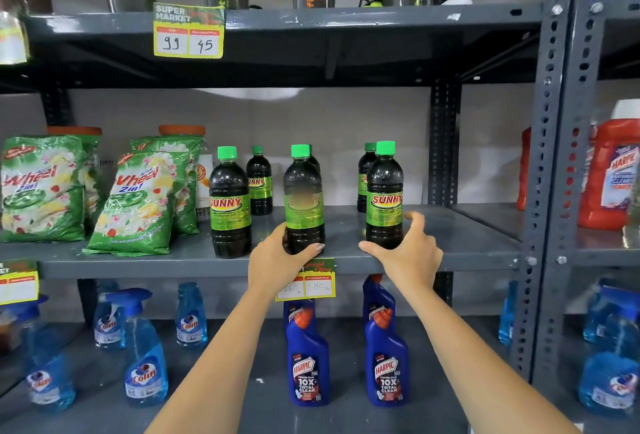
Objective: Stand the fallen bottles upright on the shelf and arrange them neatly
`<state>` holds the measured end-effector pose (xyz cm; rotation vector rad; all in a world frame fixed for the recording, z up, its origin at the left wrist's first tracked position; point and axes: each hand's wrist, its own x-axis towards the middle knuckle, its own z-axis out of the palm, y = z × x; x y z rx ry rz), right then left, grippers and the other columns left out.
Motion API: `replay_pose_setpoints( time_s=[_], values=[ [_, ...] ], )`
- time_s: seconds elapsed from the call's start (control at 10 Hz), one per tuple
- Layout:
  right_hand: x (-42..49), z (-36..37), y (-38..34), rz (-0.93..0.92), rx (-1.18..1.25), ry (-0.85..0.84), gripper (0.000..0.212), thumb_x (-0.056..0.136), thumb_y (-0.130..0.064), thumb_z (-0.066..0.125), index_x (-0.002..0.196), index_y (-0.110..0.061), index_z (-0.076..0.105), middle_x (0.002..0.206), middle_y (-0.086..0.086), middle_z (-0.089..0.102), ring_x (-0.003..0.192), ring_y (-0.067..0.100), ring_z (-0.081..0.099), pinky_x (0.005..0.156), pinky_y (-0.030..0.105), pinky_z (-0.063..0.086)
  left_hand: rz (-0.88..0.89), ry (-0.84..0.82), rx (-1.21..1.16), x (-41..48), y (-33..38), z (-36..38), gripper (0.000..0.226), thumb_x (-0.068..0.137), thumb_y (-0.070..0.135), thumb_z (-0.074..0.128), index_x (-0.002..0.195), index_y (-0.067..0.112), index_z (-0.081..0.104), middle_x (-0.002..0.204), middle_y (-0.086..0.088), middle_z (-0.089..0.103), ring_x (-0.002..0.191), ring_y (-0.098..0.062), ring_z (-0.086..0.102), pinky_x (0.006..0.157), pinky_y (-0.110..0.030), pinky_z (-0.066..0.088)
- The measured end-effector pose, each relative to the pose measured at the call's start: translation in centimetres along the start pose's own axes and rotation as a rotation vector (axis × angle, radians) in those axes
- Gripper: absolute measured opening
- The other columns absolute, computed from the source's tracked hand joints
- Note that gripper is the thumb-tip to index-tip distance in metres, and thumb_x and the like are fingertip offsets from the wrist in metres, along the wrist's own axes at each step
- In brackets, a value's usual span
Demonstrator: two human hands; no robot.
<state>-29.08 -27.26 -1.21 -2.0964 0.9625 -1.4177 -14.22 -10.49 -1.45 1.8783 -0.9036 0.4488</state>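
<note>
While both arms reach up to the middle shelf (450,236), the left hand (277,260) wraps around the base of the centre bottle (304,198), thumb across its front, holding it upright near the shelf's front edge. The right hand (408,253) is spread wide around the base of the right bottle (384,194), thumb in front and fingers curling behind; whether it presses the bottle or only cups it cannot be told. A third front bottle (229,201) stands upright to the left, apart from the hands. All three hold dark liquid, wear green caps and green labels. Behind them stand three more of the same: one (259,180) behind the left bottle, one mostly hidden behind the centre bottle, one (365,170) just behind the right bottle. Green detergent packets (138,198) lean at the left end of the shelf, near the left bottle. To the right of the right bottle the shelf surface lies bare up to the perforated grey upright (550,156). A yellow price tag (306,281) hangs from the front lip beneath the left hand. Below stand blue toilet-cleaner bottles (306,361) and pale blue spray bottles (145,357).
</note>
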Motion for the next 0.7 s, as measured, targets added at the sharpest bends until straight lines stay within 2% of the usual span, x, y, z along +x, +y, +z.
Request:
replay_pose_setpoints(
  time_s=[0.3, 0.5, 0.6, 0.7],
  values=[
    [-0.2, 0.0, -0.3, 0.014, -0.028, -0.004, 0.098, 0.06, -0.065, 0.079, 0.134, -0.016, 0.038, 0.117, 0.009, 0.063, 0.113, 0.029, 0.055, 0.099, 0.045, 0.037, -0.005, -0.009, 0.027, -0.2, 0.3, -0.1, 0.059, 0.069, 0.07, 0.066, 0.114, 0.032, 0.059, 0.098, 0.018, 0.067, 0.087, -0.003, 0.061, 0.07, -0.024, 0.048],
    [-0.3, 0.5, -0.2, 0.007, -0.038, 0.013, 0.097, 0.062, -0.065, 0.078, 0.136, -0.015, 0.038, 0.119, 0.01, 0.063, 0.114, 0.031, 0.055, 0.099, 0.047, 0.037, -0.006, -0.015, 0.049, -0.4, 0.2, -0.2, 0.06, 0.069, 0.071, 0.065, 0.113, 0.03, 0.058, 0.099, 0.016, 0.069, 0.087, -0.005, 0.062, 0.073, -0.029, 0.052],
    [-0.8, 0.4, -0.6, 0.003, -0.016, 0.024, 0.1, 0.063, -0.065, 0.076, 0.139, -0.014, 0.036, 0.121, 0.01, 0.063, 0.115, 0.031, 0.055, 0.1, 0.046, 0.037, -0.003, -0.036, 0.01, -0.6, 0.6, -0.5, 0.063, 0.072, 0.067, 0.067, 0.118, 0.028, 0.054, 0.108, 0.012, 0.067, 0.099, -0.01, 0.062, 0.08, -0.03, 0.051],
    [-1.6, 0.7, -0.8, -0.056, 0.006, 0.13, 0.109, 0.065, -0.068, 0.072, 0.146, -0.011, 0.027, 0.134, 0.014, 0.053, 0.128, 0.034, 0.044, 0.103, 0.052, 0.035, 0.036, 0.066, -0.05, -1.0, 0.5, -0.8, 0.087, 0.077, 0.062, 0.065, 0.144, 0.015, 0.035, 0.143, 0.0, 0.049, 0.131, -0.017, 0.043, 0.102, -0.034, 0.04]
  ],
)
